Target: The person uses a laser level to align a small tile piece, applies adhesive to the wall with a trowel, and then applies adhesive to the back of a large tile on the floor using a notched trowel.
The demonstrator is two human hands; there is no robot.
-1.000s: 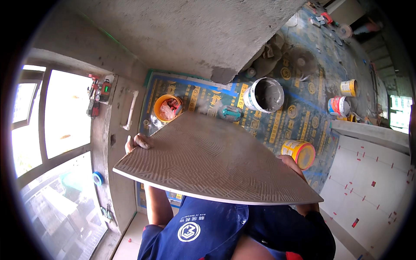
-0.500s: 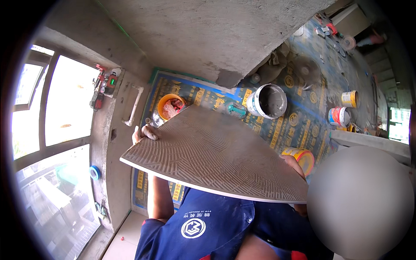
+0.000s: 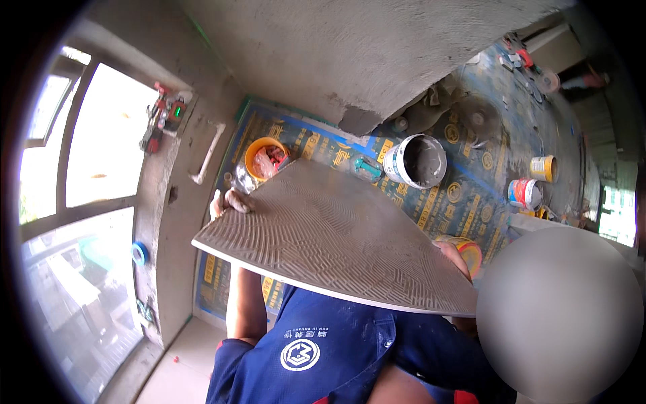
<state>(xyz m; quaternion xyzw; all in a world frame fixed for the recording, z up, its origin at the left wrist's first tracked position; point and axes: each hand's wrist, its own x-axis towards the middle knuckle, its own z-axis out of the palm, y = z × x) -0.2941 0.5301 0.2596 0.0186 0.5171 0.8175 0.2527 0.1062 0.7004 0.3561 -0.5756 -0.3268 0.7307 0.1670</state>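
A large tile is held across in front of my chest, its upper face coated with grey-brown adhesive combed into ridges. A pale edge shows along the side nearest me. My left hand grips the tile's left edge, fingers curled over onto the coated face. On the opposite edge my right hand holds the tile; only part of it shows beyond the rim, and its fingers are mostly hidden.
A bare cement wall rises ahead. On the printed floor covering stand an orange bucket, a white bucket of grey mix and a teal tool. A laser level sits by the window at left. A blurred round patch covers the lower right.
My view has shifted slightly, so the window and wall edge sit further left. The tile stays in both hands at nearly the same place and tilt.
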